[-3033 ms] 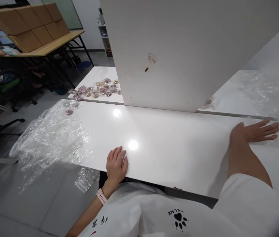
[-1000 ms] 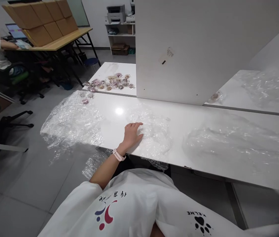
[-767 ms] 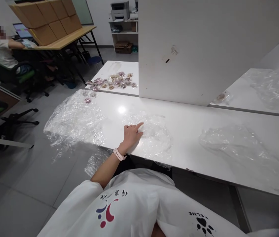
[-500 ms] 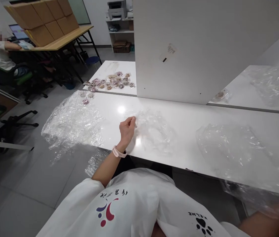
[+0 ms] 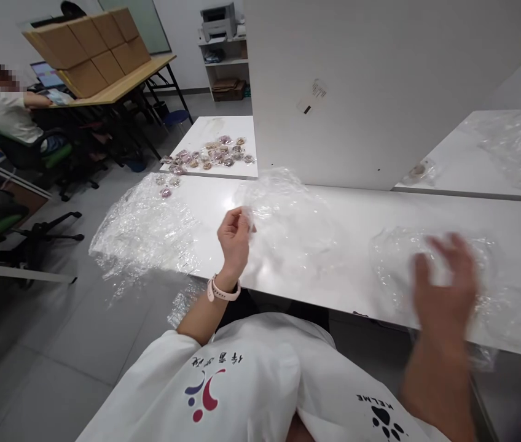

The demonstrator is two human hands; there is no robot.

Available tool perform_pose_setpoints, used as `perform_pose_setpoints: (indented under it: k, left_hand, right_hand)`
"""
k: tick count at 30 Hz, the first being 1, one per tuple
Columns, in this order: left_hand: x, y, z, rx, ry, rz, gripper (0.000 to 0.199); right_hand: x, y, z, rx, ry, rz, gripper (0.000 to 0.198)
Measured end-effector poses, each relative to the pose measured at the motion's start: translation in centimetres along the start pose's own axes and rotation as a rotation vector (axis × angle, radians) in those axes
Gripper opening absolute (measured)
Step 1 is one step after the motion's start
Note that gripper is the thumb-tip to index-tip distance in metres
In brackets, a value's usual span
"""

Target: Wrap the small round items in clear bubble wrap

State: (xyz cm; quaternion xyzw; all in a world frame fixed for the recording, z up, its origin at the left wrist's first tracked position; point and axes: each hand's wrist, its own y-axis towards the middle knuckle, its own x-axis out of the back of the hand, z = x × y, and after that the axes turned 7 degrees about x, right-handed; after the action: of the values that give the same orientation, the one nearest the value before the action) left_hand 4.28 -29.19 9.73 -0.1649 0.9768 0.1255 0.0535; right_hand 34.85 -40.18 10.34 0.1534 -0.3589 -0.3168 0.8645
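Head camera footage gave me, from my distant seat, the left hand [image 5: 234, 236] with thumb and fingertips pinched on the near edge of a thin, clear, crinkled plastic sheet [image 5: 290, 205], spread over the glossy white rectangular tabletop [image 5: 352, 279] and reaching back to the tall white flat panel [image 5: 320, 52]. The right hand [image 5: 447, 288] was blurred, its fingers spread wide over a second sheet of clear creased film [image 5: 392, 264]; I could not tell whether it touched it, and I saw nothing in its grasp.

I judged a missed grab the likeliest fault, since clear film barely showed against white. The second sheet hung past the front edge, so its own weight might have dragged it floorward. A hard tug by the left hand could have torn or bunched the first. The heaped crumpled clear film [image 5: 138, 227] also overhung the edge; had it slipped, I feared for the small round purple wrapped piece [image 5: 165, 193] beside it.
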Motion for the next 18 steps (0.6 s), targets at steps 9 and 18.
perform_pose_setpoints:
  k: [9, 18]
  left_hand:
    - [6.1, 1.8, -1.5, -0.021, 0.309, 0.114, 0.020]
    - [9.6, 2.5, -1.6, 0.185, 1.009, 0.217, 0.034]
  right_hand:
    - [-8.9, -0.7, -0.1, -0.639, 0.806, 0.639, 0.050]
    - [-5.0, 2.0, -9.1, -0.306, 0.123, 0.935, 0.053]
